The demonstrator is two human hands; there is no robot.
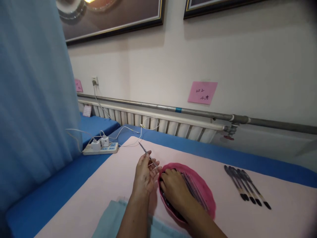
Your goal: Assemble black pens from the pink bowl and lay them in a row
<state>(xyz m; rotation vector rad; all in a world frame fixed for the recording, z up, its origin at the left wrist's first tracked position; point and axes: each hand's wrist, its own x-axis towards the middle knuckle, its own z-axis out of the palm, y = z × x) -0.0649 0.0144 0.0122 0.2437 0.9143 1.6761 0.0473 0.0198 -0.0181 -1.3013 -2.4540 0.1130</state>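
My left hand [144, 174] grips a thin pen refill [146, 152] that points up and away to the left, just left of a pink bowl [208, 197]. My right hand [175, 189] reaches into that bowl, its fingers down among several dark pen parts [193, 189]; whether it grips any is hidden. To the right, several assembled black pens [245, 185] lie side by side on the pink cloth [109, 185].
A white power strip [101, 148] with chargers and white cables lies at the far left on the blue surface [49, 195]. A blue curtain [32, 92] hangs at left. A radiator [158, 124] and a pipe [198, 113] run along the wall. A light blue cloth [109, 219] lies near me.
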